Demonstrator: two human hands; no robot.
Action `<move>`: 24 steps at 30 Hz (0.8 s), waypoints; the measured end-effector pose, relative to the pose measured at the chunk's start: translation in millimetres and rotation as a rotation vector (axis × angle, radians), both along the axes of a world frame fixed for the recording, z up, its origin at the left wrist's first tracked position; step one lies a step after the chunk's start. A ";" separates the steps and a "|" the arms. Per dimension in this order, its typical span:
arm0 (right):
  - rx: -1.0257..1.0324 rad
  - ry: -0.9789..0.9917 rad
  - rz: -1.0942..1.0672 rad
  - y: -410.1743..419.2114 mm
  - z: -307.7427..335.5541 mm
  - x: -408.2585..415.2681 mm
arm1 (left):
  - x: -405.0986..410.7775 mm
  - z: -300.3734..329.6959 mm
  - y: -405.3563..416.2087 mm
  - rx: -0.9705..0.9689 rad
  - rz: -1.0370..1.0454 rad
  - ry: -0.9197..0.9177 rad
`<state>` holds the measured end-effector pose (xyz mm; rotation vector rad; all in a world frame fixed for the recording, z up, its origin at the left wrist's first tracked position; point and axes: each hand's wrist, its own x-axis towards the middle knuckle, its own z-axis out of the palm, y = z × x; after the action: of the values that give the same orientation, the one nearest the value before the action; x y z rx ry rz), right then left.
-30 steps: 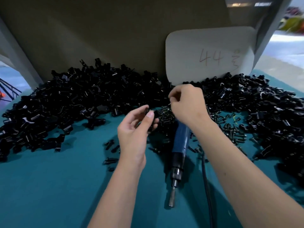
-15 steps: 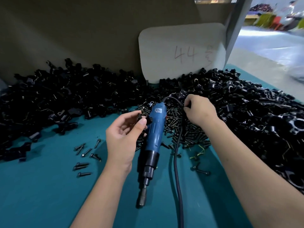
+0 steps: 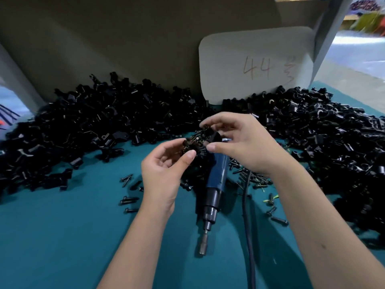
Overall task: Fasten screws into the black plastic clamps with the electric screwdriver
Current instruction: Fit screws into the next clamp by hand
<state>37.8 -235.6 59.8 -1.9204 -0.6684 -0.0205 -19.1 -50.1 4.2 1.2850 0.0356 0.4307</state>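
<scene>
On the teal table the blue electric screwdriver lies flat, untouched, with its bit pointing toward me. Above its handle, my left hand pinches a black plastic clamp between thumb and fingers. My right hand is right beside it, its index finger and thumb curled round a small dark screw just over the clamp. The two hands almost touch. The screw's tip is hard to make out against the dark parts behind.
Big heaps of black clamps lie to the left and right. Loose screws are scattered by my left wrist, with more under my right wrist. The tool's cable runs toward me. A white card leans on the brown board behind.
My right hand left the screw pile and came back to the left hand, which stays raised with the clamp. The view swung to the left; the screwdriver has not moved.
</scene>
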 end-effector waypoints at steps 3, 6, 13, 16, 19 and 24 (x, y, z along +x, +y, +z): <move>-0.007 -0.014 -0.008 6.7 -7.9 0.1 | 0.6 0.6 6.6 0.006 -0.013 0.010; -0.025 -0.059 -0.023 9.3 -14.0 -0.3 | 0.0 2.6 7.9 -0.002 -0.039 0.000; 0.059 -0.063 0.003 11.9 -14.9 -2.0 | 1.0 2.3 8.1 -0.006 -0.082 -0.026; -0.009 -0.071 0.025 10.1 -15.3 -2.2 | 1.5 1.9 8.2 -0.012 -0.096 -0.035; 0.025 -0.048 0.037 9.9 -16.0 -1.6 | 1.8 1.0 8.8 -0.012 -0.121 -0.044; 0.048 -0.065 0.034 10.7 -20.5 -0.3 | 1.5 2.7 12.0 -0.067 -0.171 0.003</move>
<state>37.5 -224.9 39.3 -1.8688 -0.7375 -0.0773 -17.6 -38.1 6.9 1.2119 -0.0567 0.2788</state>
